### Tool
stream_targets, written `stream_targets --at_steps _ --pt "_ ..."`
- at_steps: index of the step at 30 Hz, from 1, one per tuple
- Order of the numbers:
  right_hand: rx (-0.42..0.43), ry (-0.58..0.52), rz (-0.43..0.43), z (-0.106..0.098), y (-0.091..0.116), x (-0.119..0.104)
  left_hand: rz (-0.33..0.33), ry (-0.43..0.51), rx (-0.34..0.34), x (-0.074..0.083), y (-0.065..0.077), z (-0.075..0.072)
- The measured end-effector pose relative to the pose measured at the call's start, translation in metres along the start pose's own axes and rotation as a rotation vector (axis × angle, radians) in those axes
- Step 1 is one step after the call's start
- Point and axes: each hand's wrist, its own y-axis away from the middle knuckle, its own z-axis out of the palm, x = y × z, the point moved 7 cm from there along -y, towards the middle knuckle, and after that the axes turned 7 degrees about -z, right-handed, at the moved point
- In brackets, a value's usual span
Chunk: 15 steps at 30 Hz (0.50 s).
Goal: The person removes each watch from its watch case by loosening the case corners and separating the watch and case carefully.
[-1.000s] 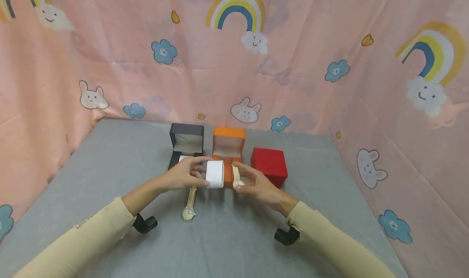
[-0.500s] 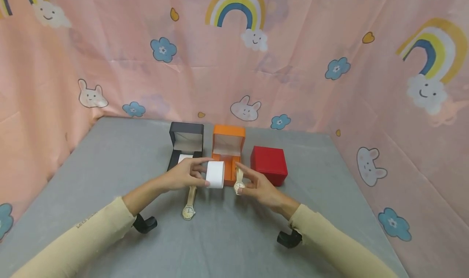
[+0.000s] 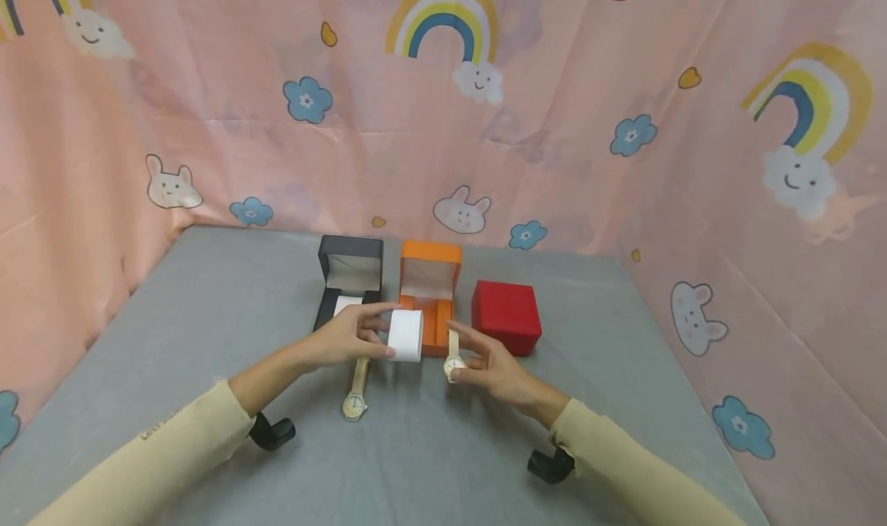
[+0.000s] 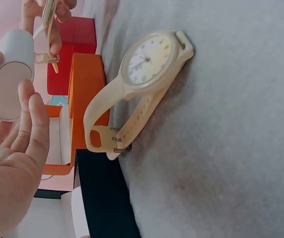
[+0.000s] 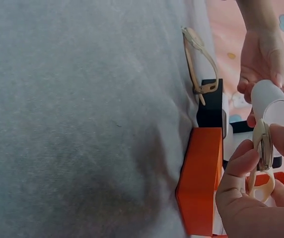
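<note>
My left hand (image 3: pixel 343 336) pinches a white watch cushion (image 3: pixel 405 336) between thumb and fingers, above the table in front of the boxes. A cream wristwatch (image 3: pixel 453 366), strap upward and dial toward me, hangs in the grip of my right hand (image 3: pixel 504 373), a short gap right of the cushion. In the right wrist view thumb and fingers hold this watch's case (image 5: pixel 264 148). Behind the cushion stands an orange watch box (image 3: pixel 431 258), lid raised. A second cream wristwatch (image 4: pixel 147 62) lies buckled on the table, nearer me and below my left hand.
A dark grey watch box (image 3: pixel 352 247) stands lid up on the left, white cushion (image 3: pixel 346 304) inside, partly hidden by my left hand. A closed red box (image 3: pixel 507 314) sits on the right. Grey cloth covers the table (image 3: pixel 208 295); a pink patterned curtain (image 3: pixel 388 164) surrounds it.
My right hand has drawn the wristwatch slightly right and toward me, away from the cushion. The left hand keeps holding the cushion in almost the same place.
</note>
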Motion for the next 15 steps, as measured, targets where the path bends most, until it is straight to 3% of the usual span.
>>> stream_targets --at_steps 15 --pt "-0.021 -0.020 0.012 0.007 0.005 0.012 -0.026 0.005 0.021 -0.002 -0.002 -0.001"
